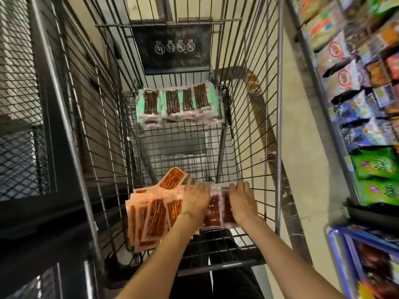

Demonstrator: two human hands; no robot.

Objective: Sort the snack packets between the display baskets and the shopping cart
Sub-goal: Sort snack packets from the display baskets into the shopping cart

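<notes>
I look down into a wire shopping cart [254,117]. At its near end lie two piles of snack packets: orange packets [151,219] fanned out on the left and dark red packets [212,210] on the right. My left hand [195,200] lies on the seam between the two piles, fingers stretched forward. My right hand [241,201] lies flat on the right side of the dark red pile. A row of green packets with brown sticks [177,103] is stacked at the far end of the cart.
Display shelves with colourful snack bags [367,104] run along the right, with a blue basket frame [345,238] at the lower right. Dark mesh racks [26,126] stand to the left. A black sign plate [172,48] hangs on the cart's far wall.
</notes>
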